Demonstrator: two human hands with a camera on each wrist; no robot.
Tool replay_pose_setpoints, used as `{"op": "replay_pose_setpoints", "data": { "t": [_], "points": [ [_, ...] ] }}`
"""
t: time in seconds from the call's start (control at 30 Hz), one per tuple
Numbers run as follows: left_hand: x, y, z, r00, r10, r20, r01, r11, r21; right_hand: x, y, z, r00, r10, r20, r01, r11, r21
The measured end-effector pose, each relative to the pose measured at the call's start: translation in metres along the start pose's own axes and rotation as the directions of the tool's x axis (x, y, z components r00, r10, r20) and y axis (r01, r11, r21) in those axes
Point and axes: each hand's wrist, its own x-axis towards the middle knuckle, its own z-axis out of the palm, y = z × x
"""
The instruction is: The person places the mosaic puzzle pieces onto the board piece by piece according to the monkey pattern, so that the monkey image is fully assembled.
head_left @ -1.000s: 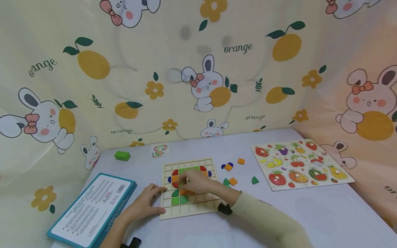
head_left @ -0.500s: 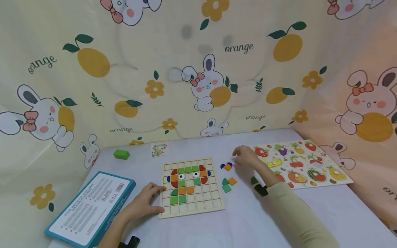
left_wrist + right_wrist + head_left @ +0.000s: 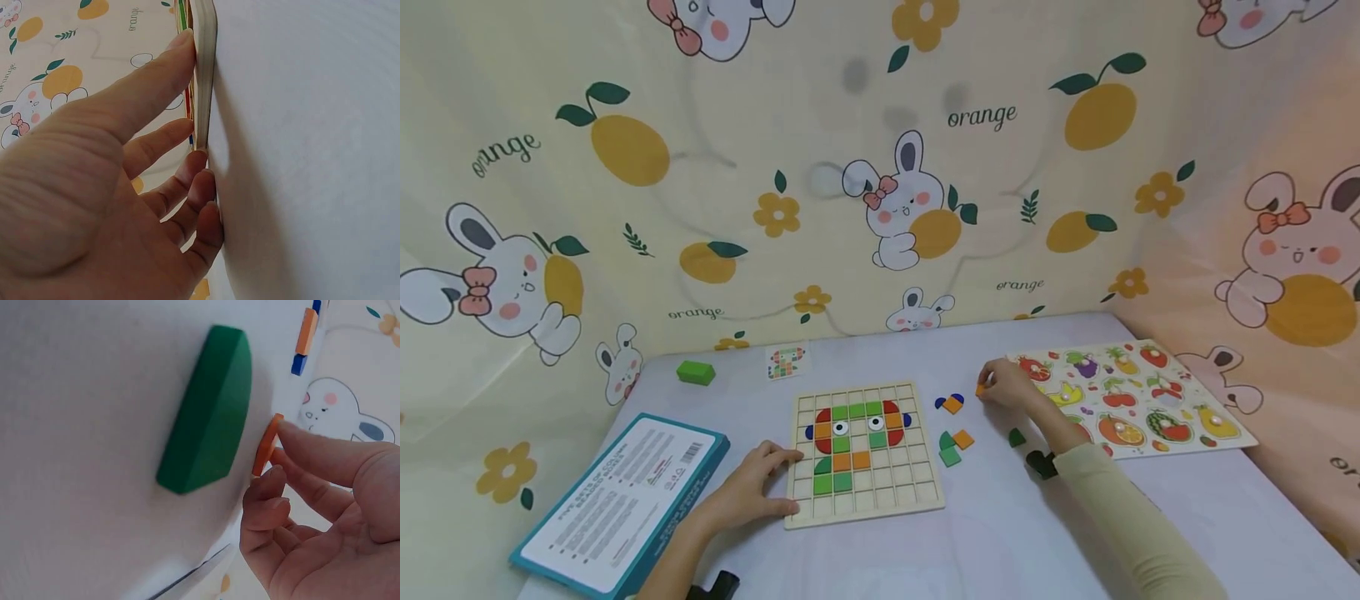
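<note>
My left hand [image 3: 748, 487] rests thumb and fingertips, spread apart, on the left edge of a wooden grid board [image 3: 887, 493]. In the left wrist view the thumb touches the rim of the board [image 3: 205, 81]. Coloured tiles and two eye pieces form a face-like pattern in the board's upper and left cells. Right of the board, my right hand [image 3: 1009, 385] pinches an orange square tile [image 3: 267, 447] between thumb and fingers at the tabletop. A green quarter-round tile [image 3: 206, 412] lies nearer the right wrist camera.
Loose blue and orange tiles [image 3: 952, 404] and green and orange tiles [image 3: 951, 457] lie right of the board. A fruit puzzle board [image 3: 1131, 400] is farther right. At left lie a blue-edged box [image 3: 610, 508], a green block [image 3: 696, 372] and a pattern card [image 3: 787, 361].
My right hand moved from above the grid board rightward to the orange square tile and took hold of it. A green tile now sits below the left eye piece. The left hand stayed in place.
</note>
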Motion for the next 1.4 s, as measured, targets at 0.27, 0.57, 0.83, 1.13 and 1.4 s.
{"op": "replay_pose_setpoints", "data": {
  "t": [0.27,0.57,0.83,1.13,1.4],
  "points": [
    [0.001,-0.001,0.001,1.000,-0.005,0.002,0.005,1.000,-0.008,-0.002,-0.006,0.003,0.999,0.034,-0.005,-0.035,0.999,-0.031],
    [0.000,0.002,0.000,1.000,-0.019,-0.002,0.019,1.000,-0.019,-0.004,-0.007,0.003,0.998,0.056,0.002,-0.056,0.998,-0.004],
    [0.000,0.002,0.000,1.000,-0.008,-0.001,0.008,1.000,-0.017,-0.007,-0.010,-0.002,1.000,0.001,-0.018,-0.001,1.000,-0.001],
    [-0.002,0.003,0.001,1.000,-0.029,0.002,0.029,0.999,-0.024,-0.009,-0.029,0.018,0.987,-0.161,0.018,0.145,0.928,0.344],
    [-0.001,0.003,0.001,1.000,-0.024,-0.003,0.024,1.000,-0.017,-0.033,-0.085,0.068,0.870,-0.436,0.229,0.264,0.805,0.531]
  ]
}}
